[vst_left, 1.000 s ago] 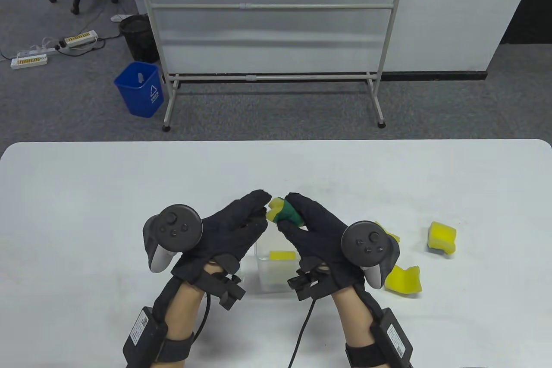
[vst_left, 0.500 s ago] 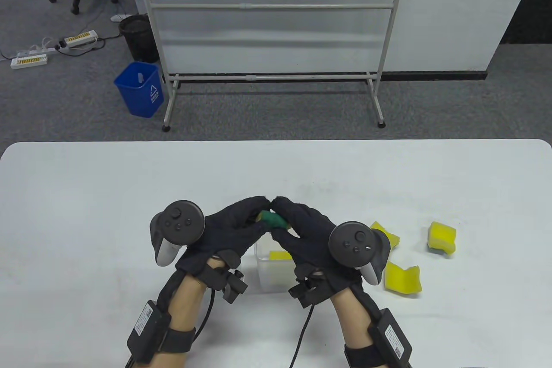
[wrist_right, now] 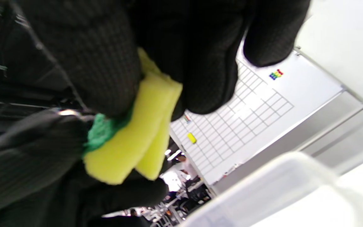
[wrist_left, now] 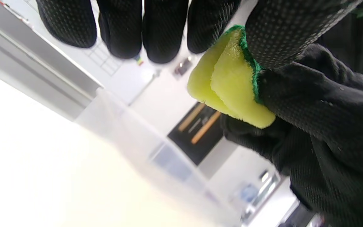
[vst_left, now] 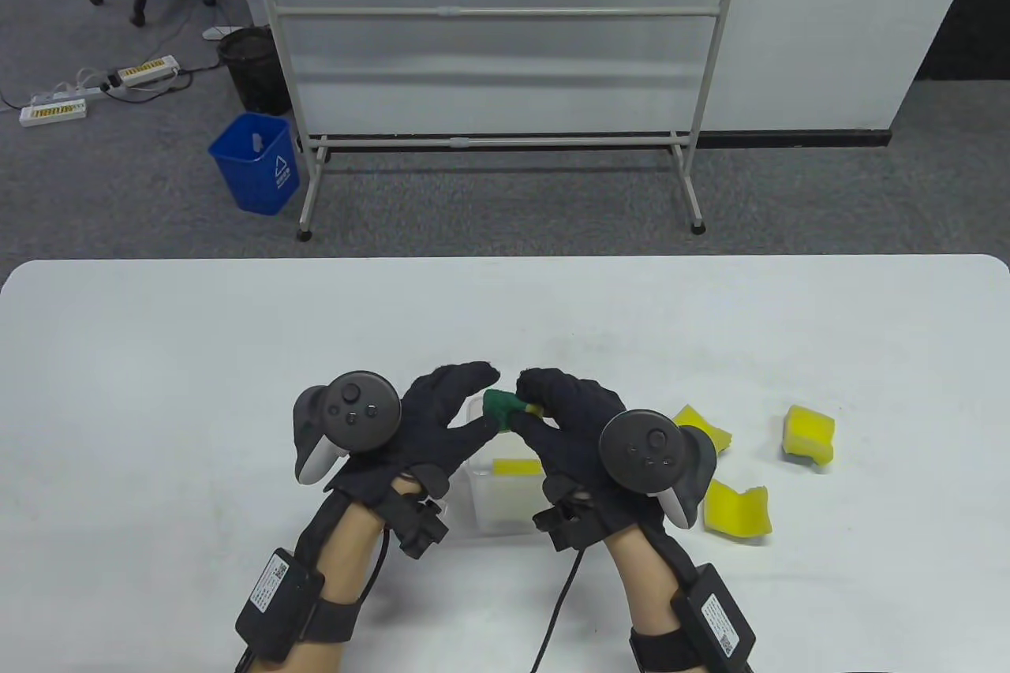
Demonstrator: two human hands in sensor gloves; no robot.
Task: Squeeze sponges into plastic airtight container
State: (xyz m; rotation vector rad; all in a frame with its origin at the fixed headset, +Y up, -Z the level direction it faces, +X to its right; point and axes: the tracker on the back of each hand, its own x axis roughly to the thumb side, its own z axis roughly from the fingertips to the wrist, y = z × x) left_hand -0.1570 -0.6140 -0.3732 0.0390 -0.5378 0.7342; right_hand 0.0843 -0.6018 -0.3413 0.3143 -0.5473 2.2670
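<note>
At frame centre, the right hand [vst_left: 580,420] pinches a folded yellow-and-green sponge [vst_left: 505,407] above the clear plastic container [vst_left: 483,495], while the left hand [vst_left: 442,420] hovers beside it, fingers spread, holding nothing; released early, the compressed sponge could spring out.

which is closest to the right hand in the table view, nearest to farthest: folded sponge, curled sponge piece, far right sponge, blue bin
1. folded sponge: pinched in the right hand, at its fingertips.
2. curled sponge piece: on the table, just right of the wrist.
3. far right sponge: farther right on the table.
4. blue bin: on the floor, far upper left.
</note>
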